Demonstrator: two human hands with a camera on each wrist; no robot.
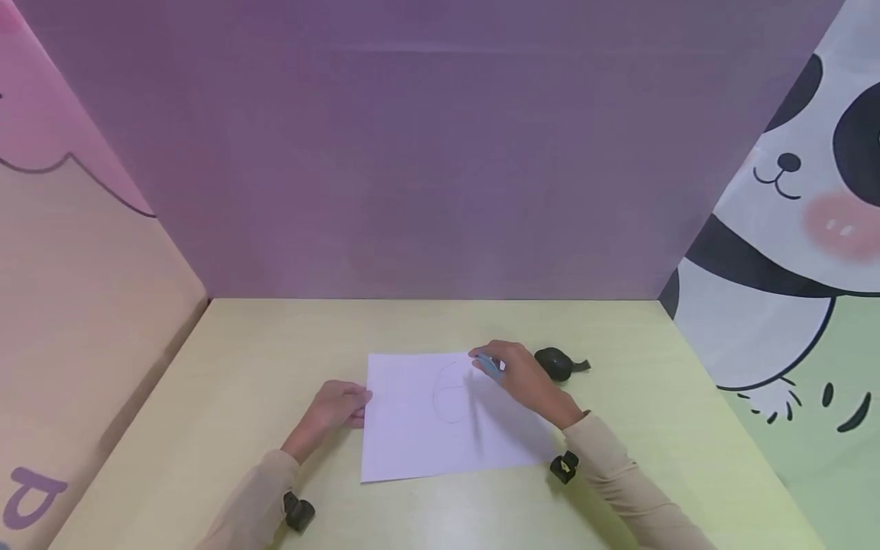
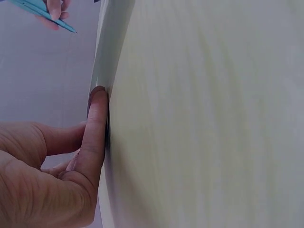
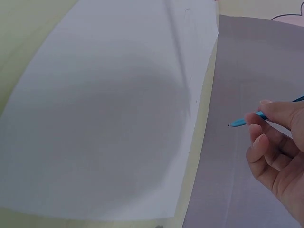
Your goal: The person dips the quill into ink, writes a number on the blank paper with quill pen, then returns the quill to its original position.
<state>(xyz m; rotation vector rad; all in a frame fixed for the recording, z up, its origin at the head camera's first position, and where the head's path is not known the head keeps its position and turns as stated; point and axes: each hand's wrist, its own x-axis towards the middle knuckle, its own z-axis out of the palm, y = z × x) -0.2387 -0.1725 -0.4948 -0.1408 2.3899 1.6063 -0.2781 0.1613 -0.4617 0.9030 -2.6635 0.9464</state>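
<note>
A white sheet of paper (image 1: 412,443) lies on the table, with a faint curved line and a short cross stroke drawn near its upper middle. My left hand (image 1: 334,406) is at the paper's left edge. In the left wrist view, an extended finger (image 2: 95,128) of that hand rests along the edge. My right hand (image 1: 519,374) pinches a light blue pen (image 1: 490,367) above the upper right of the paper. The right wrist view shows the pen's point (image 3: 232,125) raised off the sheet, and the hand's shadow falls across the paper.
A dark rounded object (image 1: 554,364) with a short stub lies just beyond my right hand. The pale table (image 1: 289,336) meets a purple wall (image 1: 440,168) at its far edge. Printed panels stand along both sides, with a panda (image 1: 763,267) on the right.
</note>
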